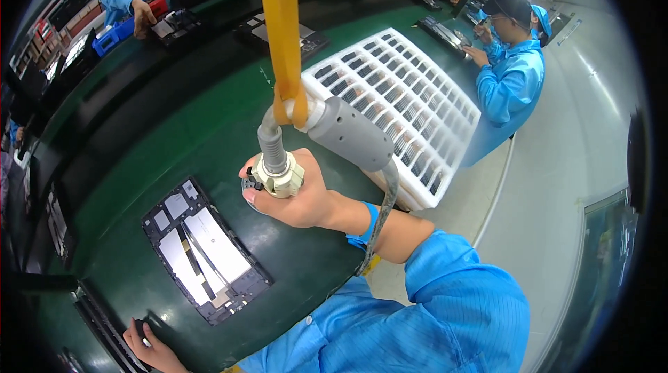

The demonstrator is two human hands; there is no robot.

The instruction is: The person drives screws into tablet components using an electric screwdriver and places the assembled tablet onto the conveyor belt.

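Hands (306, 195): two are showing
Cream tool (280, 177): one is showing
Grey cylinder (353, 134): one is hanging
Yellow strap (281, 25): one is hanging
White tray (456, 147): one is lying
Nearest opened tablet (216, 234): one is lying
Co-workers (511, 84): at least three are appearing

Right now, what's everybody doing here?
A worker's right hand grips a tool hanging from a yellow strap over a green table. The left hand is at the lower left; whether it holds anything is hard to tell. Between the hands lies an opened tablet-like device, touched by neither. A white slotted tray is beyond the right hand, and other people in blue are nearby.
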